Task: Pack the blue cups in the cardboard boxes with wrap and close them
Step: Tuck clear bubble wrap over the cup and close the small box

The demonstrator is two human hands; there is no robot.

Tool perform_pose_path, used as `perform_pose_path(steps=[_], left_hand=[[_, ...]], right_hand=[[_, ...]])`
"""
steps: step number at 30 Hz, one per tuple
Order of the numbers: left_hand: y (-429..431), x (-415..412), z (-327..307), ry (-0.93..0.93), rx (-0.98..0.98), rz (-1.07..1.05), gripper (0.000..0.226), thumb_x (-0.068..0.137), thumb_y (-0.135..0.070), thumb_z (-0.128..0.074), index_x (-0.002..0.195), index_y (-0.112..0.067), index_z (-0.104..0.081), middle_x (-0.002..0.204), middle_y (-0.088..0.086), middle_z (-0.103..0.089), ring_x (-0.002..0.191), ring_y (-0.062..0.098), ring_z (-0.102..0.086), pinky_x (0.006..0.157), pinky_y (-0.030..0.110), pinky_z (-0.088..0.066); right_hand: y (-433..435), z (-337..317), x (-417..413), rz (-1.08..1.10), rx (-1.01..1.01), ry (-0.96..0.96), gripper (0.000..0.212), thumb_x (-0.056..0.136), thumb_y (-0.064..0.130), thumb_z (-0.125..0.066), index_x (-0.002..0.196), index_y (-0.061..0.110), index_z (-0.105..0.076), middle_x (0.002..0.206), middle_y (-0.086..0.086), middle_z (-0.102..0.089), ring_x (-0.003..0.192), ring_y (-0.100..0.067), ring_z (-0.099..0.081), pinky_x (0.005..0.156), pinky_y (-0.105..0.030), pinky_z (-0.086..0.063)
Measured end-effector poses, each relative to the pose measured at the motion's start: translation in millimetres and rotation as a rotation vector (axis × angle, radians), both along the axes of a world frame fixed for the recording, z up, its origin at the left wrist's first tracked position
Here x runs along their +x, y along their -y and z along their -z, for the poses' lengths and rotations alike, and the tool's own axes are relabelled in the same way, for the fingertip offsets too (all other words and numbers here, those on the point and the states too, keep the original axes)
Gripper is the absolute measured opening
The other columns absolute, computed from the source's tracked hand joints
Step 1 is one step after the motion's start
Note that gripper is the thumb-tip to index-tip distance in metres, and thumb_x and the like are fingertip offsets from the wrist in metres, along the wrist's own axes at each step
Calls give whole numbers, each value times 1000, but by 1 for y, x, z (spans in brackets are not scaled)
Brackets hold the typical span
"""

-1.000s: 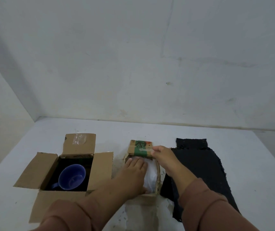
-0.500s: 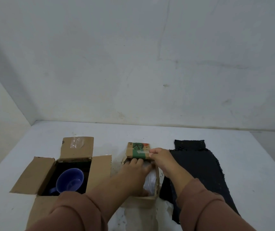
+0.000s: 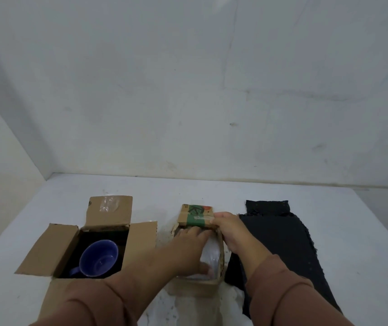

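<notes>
Left hand [image 3: 188,245] has slid farther under the far flap [image 3: 194,216] of the small box [image 3: 202,282], fingers flat on white wrap [image 3: 209,255]. Right hand [image 3: 229,228] pinches that flap. Blue cup [image 3: 98,258] sits in open box [image 3: 141,238], left.

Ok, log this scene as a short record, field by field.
big box: open, flaps spread, left on the table
cup: blue, bare, inside the big box
small box: centre, white wrap inside
left hand: presses down on the wrap
right hand: pinches the small box's far flap
cloth: black, flat, right of the small box
</notes>
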State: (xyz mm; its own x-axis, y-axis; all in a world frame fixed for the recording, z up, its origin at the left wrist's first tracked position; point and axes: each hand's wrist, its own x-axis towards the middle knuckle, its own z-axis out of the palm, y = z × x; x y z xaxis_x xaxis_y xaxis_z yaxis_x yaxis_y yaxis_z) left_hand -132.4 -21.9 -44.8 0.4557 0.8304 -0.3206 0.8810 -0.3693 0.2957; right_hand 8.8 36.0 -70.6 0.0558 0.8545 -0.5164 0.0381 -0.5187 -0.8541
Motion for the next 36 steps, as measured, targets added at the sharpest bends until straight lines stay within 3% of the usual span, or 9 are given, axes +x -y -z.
perform_pose_path(steps=[8,14,18,21,24,27,30,33,36], left_hand=[[14,-34,-13,404,183,-403,37,94,-8,-43,128,-17,-53,124,2,-50,111,16,-50,84,8,-30],[23,-36,-28,1125,-351,-863,19,97,-14,-40,83,-11,-53,81,9,-52,70,17,-50,63,27,-39],[20,-40,-28,1302,-475,-1091,38,99,-38,-40,100,-2,-55,100,15,-62,96,28,-60,84,34,-48],[20,-46,-27,1347,-576,-1077,50,93,-50,-43,113,-5,-50,108,15,-61,105,30,-58,90,38,-47],[24,-47,-30,1360,-580,-1015,35,93,-36,-53,101,-3,-61,86,9,-68,82,23,-64,72,32,-50],[34,-35,-31,1025,-400,-917,9,92,-20,-54,97,-16,-59,90,1,-63,80,16,-60,62,24,-46],[41,-24,-29,618,-134,-774,13,86,-13,-48,76,-20,-52,83,1,-54,76,20,-54,60,28,-42],[43,-15,-23,485,-96,-793,36,84,-3,-39,116,6,-53,120,25,-51,106,39,-54,83,43,-49],[47,-12,-15,605,-133,-829,51,82,5,-36,131,-3,-45,126,19,-53,108,36,-55,85,44,-52]], right_hand=[[4,-9,-1,55,124,-24,38,83,-9,-52,119,2,-56,113,-10,-61,99,-21,-60,76,-25,-50],[18,-28,13,75,311,91,13,85,11,-62,93,16,-53,90,-4,-60,79,-14,-55,69,-26,-44],[35,-35,23,-65,345,123,15,87,12,-61,101,18,-62,87,3,-63,77,-6,-57,65,-17,-42],[49,-33,26,-106,305,146,13,86,9,-62,96,11,-69,89,-1,-65,78,-13,-56,68,-21,-45],[64,-29,24,-121,343,162,18,85,-2,-59,81,12,-71,87,-4,-64,78,-17,-59,72,-27,-49],[76,-24,21,-142,370,288,26,86,-1,-57,78,20,-70,87,3,-62,80,-18,-62,81,-33,-53],[81,-19,19,-114,346,364,21,86,1,-57,88,15,-73,102,-5,-66,92,-22,-63,88,-34,-52],[84,-17,17,-115,343,446,21,86,3,-57,96,12,-73,110,-6,-65,99,-20,-61,91,-30,-49],[88,-16,15,-146,342,518,27,87,2,-54,104,14,-71,116,-2,-64,105,-15,-58,91,-22,-45]])
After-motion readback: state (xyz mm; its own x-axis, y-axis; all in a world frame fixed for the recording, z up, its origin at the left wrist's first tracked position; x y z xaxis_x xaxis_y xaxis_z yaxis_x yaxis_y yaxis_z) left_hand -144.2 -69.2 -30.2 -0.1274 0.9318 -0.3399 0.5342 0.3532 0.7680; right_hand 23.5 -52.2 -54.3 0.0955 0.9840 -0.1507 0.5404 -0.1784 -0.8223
